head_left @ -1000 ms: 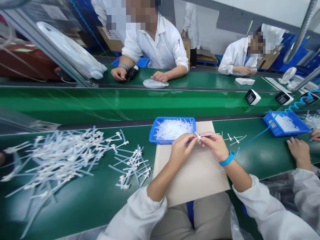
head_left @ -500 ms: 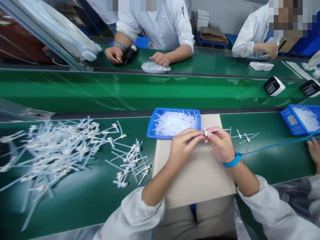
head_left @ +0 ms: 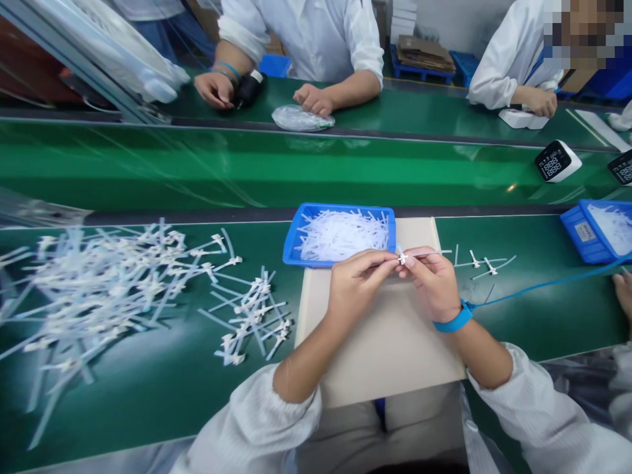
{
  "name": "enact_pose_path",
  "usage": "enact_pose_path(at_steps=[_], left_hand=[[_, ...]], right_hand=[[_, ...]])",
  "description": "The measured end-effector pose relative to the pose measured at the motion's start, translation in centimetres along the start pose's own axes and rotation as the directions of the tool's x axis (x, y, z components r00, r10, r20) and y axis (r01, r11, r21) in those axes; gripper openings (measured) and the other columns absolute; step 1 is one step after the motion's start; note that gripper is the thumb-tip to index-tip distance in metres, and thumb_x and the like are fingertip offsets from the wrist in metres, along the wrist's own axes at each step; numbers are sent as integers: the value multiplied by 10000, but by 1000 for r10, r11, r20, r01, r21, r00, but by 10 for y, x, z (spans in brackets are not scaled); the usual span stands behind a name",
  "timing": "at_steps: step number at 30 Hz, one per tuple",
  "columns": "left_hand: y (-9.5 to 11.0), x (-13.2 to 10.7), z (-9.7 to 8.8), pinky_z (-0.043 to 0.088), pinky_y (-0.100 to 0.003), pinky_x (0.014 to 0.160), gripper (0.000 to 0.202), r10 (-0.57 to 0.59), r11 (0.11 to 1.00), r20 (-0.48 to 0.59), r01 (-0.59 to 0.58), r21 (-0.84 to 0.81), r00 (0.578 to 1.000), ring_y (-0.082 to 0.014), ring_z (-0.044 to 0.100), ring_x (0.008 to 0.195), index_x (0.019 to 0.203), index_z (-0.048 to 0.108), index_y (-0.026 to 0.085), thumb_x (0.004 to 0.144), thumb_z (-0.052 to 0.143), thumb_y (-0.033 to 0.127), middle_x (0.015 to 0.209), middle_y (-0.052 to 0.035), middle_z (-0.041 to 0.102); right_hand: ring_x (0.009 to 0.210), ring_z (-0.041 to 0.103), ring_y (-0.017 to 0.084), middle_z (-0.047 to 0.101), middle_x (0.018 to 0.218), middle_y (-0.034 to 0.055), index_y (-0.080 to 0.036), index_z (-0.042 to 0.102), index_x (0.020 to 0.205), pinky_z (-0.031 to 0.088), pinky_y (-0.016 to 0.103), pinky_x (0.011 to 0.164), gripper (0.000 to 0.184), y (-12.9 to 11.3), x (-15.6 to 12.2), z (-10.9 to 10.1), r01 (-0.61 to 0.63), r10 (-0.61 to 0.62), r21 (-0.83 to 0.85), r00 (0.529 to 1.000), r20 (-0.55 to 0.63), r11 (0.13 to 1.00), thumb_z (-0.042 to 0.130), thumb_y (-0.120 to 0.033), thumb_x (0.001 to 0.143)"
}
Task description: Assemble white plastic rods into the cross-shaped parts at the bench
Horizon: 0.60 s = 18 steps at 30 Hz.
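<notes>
We are holding a small white fitting (head_left: 402,257) between both hands, just above the far end of the beige board (head_left: 390,349). Our left hand (head_left: 358,280) is closing thumb and fingertips on the fitting from the left. Our right hand (head_left: 432,283) is pinching it from the right, with a thin tube (head_left: 427,253) running out rightward from the grip. A blue wrist strap (head_left: 454,320) is sitting on our right wrist, and its blue cord (head_left: 543,284) is trailing off to the right across the green table (head_left: 148,388).

Just beyond our hands, a blue tray (head_left: 291,237) is lying at the board's far left corner, holding loose clear tubes. A large heap of white pieces (head_left: 99,289) is spreading over the table at the left, with a smaller bunch (head_left: 251,319) between it and the board. A few single pieces (head_left: 481,263) are lying right of the board. Across the green belt (head_left: 247,171), another person's hands (head_left: 311,99) are resting beside a clear bag (head_left: 301,118).
</notes>
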State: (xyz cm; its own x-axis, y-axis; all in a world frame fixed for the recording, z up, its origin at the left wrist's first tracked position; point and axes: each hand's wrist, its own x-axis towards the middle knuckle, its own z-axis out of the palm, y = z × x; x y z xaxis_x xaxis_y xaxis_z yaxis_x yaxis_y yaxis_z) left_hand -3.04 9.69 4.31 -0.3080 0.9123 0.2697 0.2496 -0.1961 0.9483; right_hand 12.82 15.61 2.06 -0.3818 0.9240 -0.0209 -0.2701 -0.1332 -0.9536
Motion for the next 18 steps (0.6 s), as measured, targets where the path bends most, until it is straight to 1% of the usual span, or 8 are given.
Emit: enact_pose_path(at_steps=[5, 12, 15, 18], left_hand=[[-3, -2, 1, 627, -290, 842, 119, 63, 997, -22, -62, 41, 998, -194, 791, 863, 878, 837, 208, 955, 747, 199, 931, -45, 847], [-3, -2, -1, 625, -295, 850, 157, 194, 976, -10, -192, 100, 981, -187, 793, 859, 888, 838, 207, 995, 723, 211, 925, -45, 848], [-4, -3, -1, 629, -301, 851, 167, 202, 975, -14, -200, 93, 979, -190, 795, 861, 885, 843, 211, 998, 720, 211, 922, -44, 849], [-7, -2, 0, 635, -300, 840, 172, 171, 984, -20, -170, 59, 985, -189, 795, 851, 865, 847, 214, 990, 729, 211, 909, -40, 850]], right_hand=[[795, 745, 176, 795, 880, 24, -227, 810, 948, 621, 324, 785, 266, 1, -2, 3, 0, 0, 14, 1000, 1, 1000, 896, -466, 868], [816, 738, 174, 777, 903, 20, -227, 800, 975, 610, 331, 796, 214, 7, -5, 4, 61, -61, 4, 998, 11, 998, 853, -428, 924], [817, 732, 176, 768, 901, 21, -222, 795, 977, 600, 340, 808, 209, 9, -7, 5, 95, -94, -13, 995, 12, 995, 842, -421, 935], [814, 725, 177, 763, 888, 20, -219, 792, 971, 595, 341, 806, 212, 10, -7, 5, 106, -106, -19, 994, 28, 994, 829, -426, 946]])
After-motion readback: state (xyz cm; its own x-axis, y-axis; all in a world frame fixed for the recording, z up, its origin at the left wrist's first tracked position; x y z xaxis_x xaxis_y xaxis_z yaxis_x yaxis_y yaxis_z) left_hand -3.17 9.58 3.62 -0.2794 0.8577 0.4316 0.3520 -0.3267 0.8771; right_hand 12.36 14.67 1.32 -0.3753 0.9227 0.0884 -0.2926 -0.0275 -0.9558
